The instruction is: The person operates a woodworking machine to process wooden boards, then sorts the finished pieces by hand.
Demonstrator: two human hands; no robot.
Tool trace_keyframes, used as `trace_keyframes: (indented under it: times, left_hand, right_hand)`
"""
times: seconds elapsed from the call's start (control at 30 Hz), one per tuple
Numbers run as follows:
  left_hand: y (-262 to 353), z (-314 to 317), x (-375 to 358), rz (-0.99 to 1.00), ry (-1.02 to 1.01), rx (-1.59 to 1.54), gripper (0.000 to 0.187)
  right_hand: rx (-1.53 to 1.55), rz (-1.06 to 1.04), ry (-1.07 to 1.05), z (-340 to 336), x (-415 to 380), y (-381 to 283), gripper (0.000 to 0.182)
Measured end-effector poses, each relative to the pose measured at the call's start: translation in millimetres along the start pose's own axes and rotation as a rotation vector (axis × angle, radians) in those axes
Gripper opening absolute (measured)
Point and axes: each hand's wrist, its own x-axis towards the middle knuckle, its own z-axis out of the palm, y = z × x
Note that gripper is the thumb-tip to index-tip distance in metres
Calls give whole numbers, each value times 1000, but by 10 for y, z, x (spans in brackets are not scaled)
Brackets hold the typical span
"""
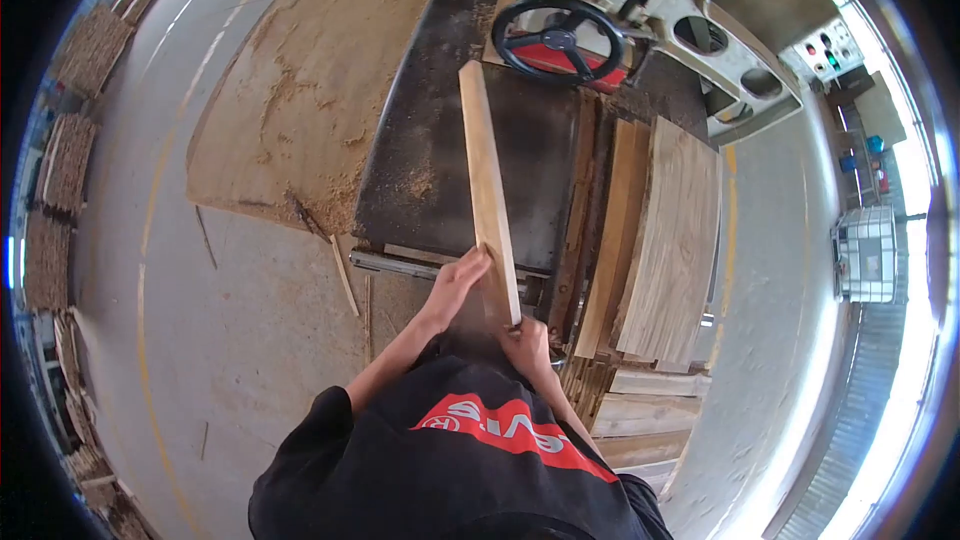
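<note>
A: Head view, middle of the frame. What do the hands have?

B: A long wooden board (488,185), stood on its edge, running from the centre bottom up toward the top of the frame. The left hand (455,283) is closed on the board's left face near its lower end, fingers wrapped onto it. The right hand (526,343) grips the very end of the board from below and to the right.

A: And where does the board rest?

B: Along the dark bench (440,140) of the machine, which is dusted with sawdust. The far end reaches almost to the black handwheel (558,38) at top centre, though I cannot tell whether they touch.

A: What lies about it?

B: Right of centre, a stack of planks (665,240) leans along the bench's right side, with more offcuts (645,405) below it. Upper left, a broad patch of sawdust (300,90) covers the floor, and thin slivers (345,275) lie near the bench's lower left corner. A control panel (830,50) sits upper right.

A: How would you say the board is best handled as it stands?

B: In my judgement, keep it flat against the bench surface, both hands firm near the end so it does not twist or tip, and keep fingers on the faces, clear of the leading edge.
</note>
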Motion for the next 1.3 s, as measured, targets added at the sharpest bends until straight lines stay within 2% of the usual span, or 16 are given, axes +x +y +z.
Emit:
trace_keyframes:
  times: [0.07,0.1,0.2,0.3,0.33,0.43,0.53,0.73,0.83,0.93,0.97,1.07,1.23,1.3]
  left_hand:
    - [-89,75,-35,116,-36,337,69]
    - [413,205,-160,93,-149,513,79]
    - [232,328,-66,265,-191,900,87]
    - [259,464,66,334,-270,1059,98]
    - [257,503,118,348,-296,1142,100]
    - [152,562,267,362,-347,1115,102]
    - [6,608,407,385,-343,1155,100]
    - [-17,685,594,431,-291,1343,100]
    - [48,682,795,444,-281,1390,102]
    - [72,655,1023,465,-228,1370,95]
    - [46,642,1126,482,-202,1360,92]
    - [118,642,1325,492,-160,1368,85]
    - [304,635,1690,500,-172,1385,79]
    - [274,606,1874,552,-138,1369,74]
  right_hand:
    - [480,53,-50,251,-103,359,40]
    - [720,74,-76,321,-130,456,40]
    - [1028,365,-290,21,-190,147,35]
    - [1148,392,-327,-146,-180,-10,45]
    - [1189,394,-341,-100,-152,65,47]
    - [1362,370,-402,170,4,379,55]
    - [1201,446,-238,111,-27,229,53]
    - [1216,555,-10,286,207,87,55]
    - [1380,426,102,370,455,76,49]
    - [1404,469,253,227,628,-194,47]
    - [1306,477,179,97,635,-272,50]
    - [1350,317,343,342,1051,-88,54]
    - [1353,420,284,102,1432,-141,50]
    - [1348,373,315,76,1553,-127,50]
